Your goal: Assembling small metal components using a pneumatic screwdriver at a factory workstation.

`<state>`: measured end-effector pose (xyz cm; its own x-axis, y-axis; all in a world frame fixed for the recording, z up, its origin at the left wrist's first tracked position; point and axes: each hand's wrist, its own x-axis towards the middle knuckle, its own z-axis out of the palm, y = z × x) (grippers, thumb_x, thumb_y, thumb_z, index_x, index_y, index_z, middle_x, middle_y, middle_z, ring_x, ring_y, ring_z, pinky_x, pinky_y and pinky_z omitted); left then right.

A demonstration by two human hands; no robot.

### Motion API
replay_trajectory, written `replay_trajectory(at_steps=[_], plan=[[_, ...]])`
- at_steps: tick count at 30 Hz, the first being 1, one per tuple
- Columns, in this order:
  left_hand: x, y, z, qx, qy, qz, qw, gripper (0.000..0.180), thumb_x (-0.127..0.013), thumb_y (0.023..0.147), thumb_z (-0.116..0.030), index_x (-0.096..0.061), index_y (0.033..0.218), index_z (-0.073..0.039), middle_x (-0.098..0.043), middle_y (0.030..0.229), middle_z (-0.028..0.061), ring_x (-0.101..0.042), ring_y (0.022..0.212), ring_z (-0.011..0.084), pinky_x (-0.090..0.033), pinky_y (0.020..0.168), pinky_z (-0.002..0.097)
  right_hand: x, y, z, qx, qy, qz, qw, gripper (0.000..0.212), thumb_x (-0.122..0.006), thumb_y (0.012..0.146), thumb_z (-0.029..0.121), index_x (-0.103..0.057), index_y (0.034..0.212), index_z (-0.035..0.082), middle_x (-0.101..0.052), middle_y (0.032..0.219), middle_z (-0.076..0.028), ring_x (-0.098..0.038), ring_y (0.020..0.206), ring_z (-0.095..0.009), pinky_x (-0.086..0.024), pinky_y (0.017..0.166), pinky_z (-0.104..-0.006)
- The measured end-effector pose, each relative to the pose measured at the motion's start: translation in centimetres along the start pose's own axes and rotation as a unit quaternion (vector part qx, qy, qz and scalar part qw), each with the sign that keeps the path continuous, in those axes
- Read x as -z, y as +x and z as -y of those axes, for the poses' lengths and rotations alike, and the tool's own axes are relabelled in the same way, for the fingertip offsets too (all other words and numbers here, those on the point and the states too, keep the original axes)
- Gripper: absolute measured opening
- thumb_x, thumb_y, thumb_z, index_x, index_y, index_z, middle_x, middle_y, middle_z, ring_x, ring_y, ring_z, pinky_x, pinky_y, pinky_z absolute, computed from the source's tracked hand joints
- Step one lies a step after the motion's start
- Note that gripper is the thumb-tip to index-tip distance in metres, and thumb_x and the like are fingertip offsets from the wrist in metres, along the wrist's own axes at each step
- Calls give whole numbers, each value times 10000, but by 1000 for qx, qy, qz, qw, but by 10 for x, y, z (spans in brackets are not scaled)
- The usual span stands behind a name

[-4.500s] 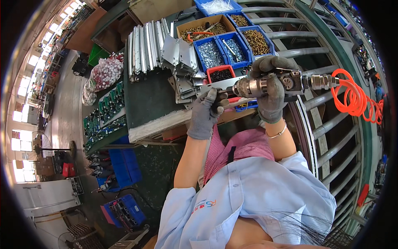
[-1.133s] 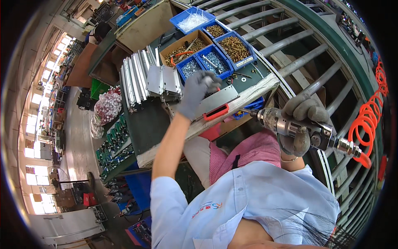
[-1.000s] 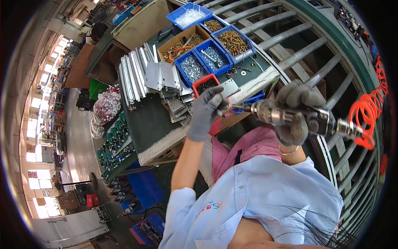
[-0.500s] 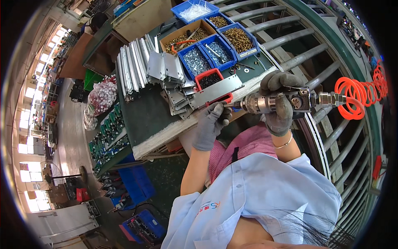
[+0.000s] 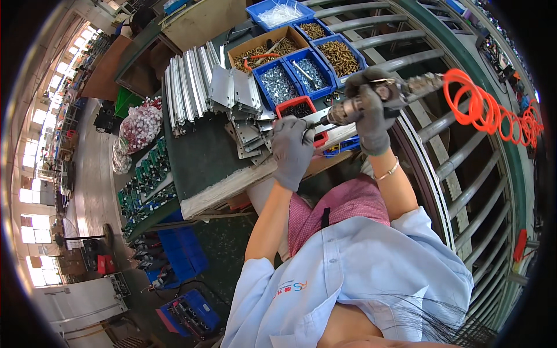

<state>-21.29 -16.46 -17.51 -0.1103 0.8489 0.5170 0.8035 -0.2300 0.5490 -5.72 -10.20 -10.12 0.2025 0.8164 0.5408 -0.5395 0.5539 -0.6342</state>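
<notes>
My right hand (image 5: 371, 110), in a grey glove, grips a metal air screwdriver (image 5: 371, 100) held level, its tip pointing left at a small metal plate. An orange coiled hose (image 5: 493, 113) runs from the tool's back end. My left hand (image 5: 292, 152), also gloved, presses down on the metal bracket (image 5: 313, 119) at the green worktop's near edge, right under the tool's tip. A small red tray (image 5: 299, 109) of dark screws lies just behind that hand.
Blue bins (image 5: 290, 78) and a cardboard box (image 5: 264, 49) of screws stand at the back of the green worktop (image 5: 200, 153). Stacked metal brackets (image 5: 235, 93) and long rails (image 5: 185, 87) lie to the left. A curved green metal rack (image 5: 464, 168) runs along my right.
My left hand reached to the bins, came back to the worktop's edge and now presses on the bracket. The screwdriver swung up from my right to level, its tip at the bracket.
</notes>
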Motion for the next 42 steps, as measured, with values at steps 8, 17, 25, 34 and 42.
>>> replay_trajectory(at_steps=[8,17,25,34,42], plan=[[-6,-4,38,123,-62,-115,984,149,-721,779,-233,-730,841,-98,-683,1000,74,-613,976,290,-469,829,363,-3,6,-52,7,-126,81,989,155,-601,783,0,-637,931,-26,-621,758,-36,-548,598,-59,-451,519,-218],[21,-13,92,413,-227,93,877,370,-714,871,-339,-689,704,-9,-595,521,32,-546,469,106,-421,470,283,-38,-5,-51,-104,-123,158,974,167,-617,753,2,-646,917,-10,-645,798,-30,-577,695,-73,-483,633,-236],[0,-29,111,368,-254,14,894,264,-712,835,-223,-696,703,6,-599,528,29,-506,461,82,-412,470,277,-78,-31,-47,-136,-115,234,956,230,-652,729,62,-636,950,-3,-667,821,-55,-607,744,-98,-507,693,-265],[11,-23,88,275,-143,-53,949,206,-648,781,-166,-687,729,29,-595,568,181,-565,489,180,-456,538,341,-94,-32,-53,-111,-99,342,928,301,-705,726,112,-613,988,-5,-652,808,-33,-587,719,-89,-503,682,-269],[3,-21,85,260,-196,-78,942,172,-652,771,-130,-688,701,23,-605,552,111,-500,463,129,-428,498,323,-93,-28,-38,-131,-46,331,933,325,-708,734,79,-607,1028,-17,-659,878,-55,-592,785,-90,-505,723,-262]])
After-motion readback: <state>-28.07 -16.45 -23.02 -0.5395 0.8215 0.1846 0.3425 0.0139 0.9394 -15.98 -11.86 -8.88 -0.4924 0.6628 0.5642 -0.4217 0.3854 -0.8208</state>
